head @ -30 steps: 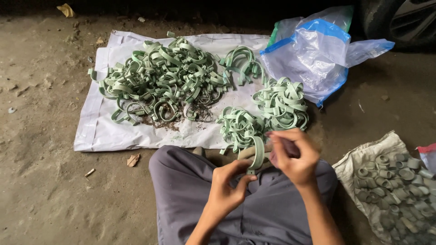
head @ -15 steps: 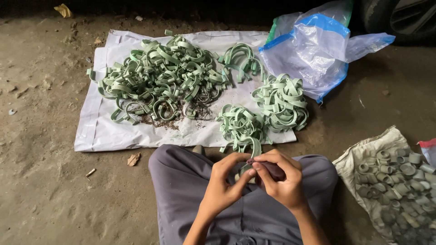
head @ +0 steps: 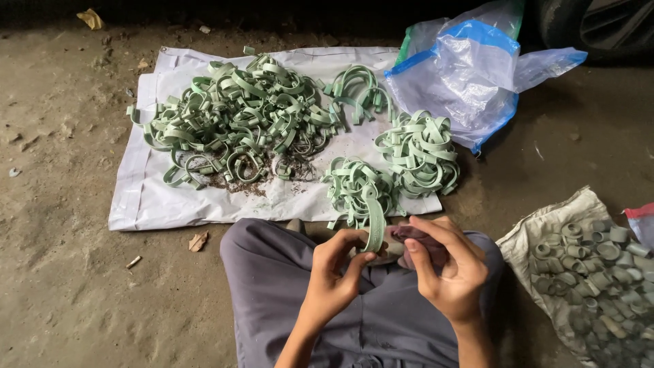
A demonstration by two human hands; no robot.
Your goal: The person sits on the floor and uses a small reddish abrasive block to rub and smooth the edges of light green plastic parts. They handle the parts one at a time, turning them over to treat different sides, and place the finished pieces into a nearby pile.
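My left hand pinches the lower end of a pale green curved plastic clip that stands up over my grey-trousered lap. My right hand holds a dark maroon cloth against that clip, fingers curled round it. Just beyond my knees lies a small bundle of green clips, with a second neat bundle to its right. A big loose heap of the same clips covers the left part of a white sheet spread on the ground.
A clear and blue plastic bag lies at the far right of the sheet. A grey sack with several small greenish rings sits at my right. Dirt ground surrounds everything; a dark vehicle part is at the top right.
Both hands came down from in front of the bundles to my lap. The clip now stands upright in my left fingers, and the cloth in my right hand shows more.
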